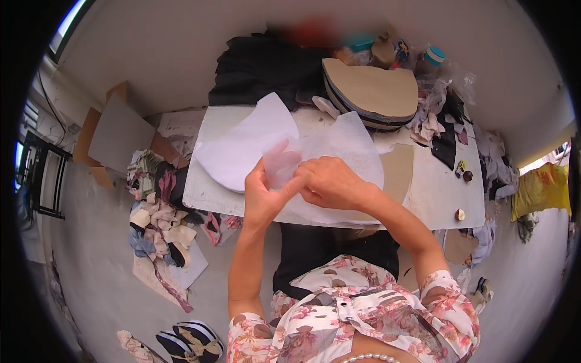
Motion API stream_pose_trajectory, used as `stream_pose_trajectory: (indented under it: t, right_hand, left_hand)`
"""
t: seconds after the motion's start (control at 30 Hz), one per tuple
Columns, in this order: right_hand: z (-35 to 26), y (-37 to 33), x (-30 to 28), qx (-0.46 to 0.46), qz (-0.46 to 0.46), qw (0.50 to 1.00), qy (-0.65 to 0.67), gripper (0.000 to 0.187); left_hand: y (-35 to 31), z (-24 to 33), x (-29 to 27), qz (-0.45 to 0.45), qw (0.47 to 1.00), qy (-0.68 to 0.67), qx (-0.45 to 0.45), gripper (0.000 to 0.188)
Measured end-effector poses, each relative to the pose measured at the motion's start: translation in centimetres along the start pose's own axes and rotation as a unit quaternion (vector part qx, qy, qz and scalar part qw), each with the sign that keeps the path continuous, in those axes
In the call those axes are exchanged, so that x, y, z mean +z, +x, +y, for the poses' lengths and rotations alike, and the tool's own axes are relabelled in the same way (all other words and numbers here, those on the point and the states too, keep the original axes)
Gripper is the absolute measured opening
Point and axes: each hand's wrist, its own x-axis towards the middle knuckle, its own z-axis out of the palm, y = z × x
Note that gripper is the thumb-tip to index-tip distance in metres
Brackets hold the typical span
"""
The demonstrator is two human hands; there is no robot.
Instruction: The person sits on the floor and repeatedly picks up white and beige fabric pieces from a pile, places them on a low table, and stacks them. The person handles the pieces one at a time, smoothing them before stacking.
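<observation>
At the pale counter [445,196], mid-frame, your left hand [264,202] and right hand [331,181] pinch sheer white fabric [282,173] close together; keep the tension gentle and even.

Head-worn fisheye, facing down, hands [334,183] near

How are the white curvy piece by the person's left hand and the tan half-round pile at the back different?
The white curvy piece is white; the tan half-round pile has a tan top and dark sides. The white curvy piece looks thin; the tan half-round pile looks much thicker. Both have curved edges and lie on the table.
</observation>
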Motion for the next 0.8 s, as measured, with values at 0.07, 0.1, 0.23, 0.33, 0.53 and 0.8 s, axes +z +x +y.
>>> stream_pose_trajectory:
  t: [0.07, 0.1, 0.23, 0.33, 0.53, 0.8]
  right_hand:
    - [-0.9, 0.2, 0.9, -0.052, 0.043, 0.997, -0.041, 0.046]
    - [-0.4, -0.5, 0.4, -0.106, 0.174, 0.979, 0.016, 0.04]
    - [2.7, -0.9, -1.2, -0.209, 0.338, 0.907, 0.14, 0.022]
    - [5.2, -1.8, 0.4, -0.189, 0.222, 0.954, 0.071, 0.019]
    - [7.8, -12.8, 0.6, -0.104, 0.215, 0.957, 0.164, 0.015]
    - [11.9, -19.3, 3.4, 0.028, 0.335, 0.769, 0.544, 0.022]
  left_hand:
    - [0.3, 0.5, -0.5, 0.127, 0.986, 0.107, -0.013, 0.018]
    - [-0.1, 0.1, 0.3, 0.123, 0.984, 0.125, 0.021, 0.015]
    - [-1.9, 1.7, 2.3, 0.061, 0.959, 0.233, 0.147, 0.013]
    - [-3.7, 3.3, 1.8, 0.037, 0.928, 0.3, 0.216, 0.011]
    - [-8.3, 4.1, -0.1, 0.049, 0.99, 0.087, 0.096, 0.009]
    - [-1.9, -3.1, 2.4, 0.071, 0.992, -0.068, -0.081, 0.014]
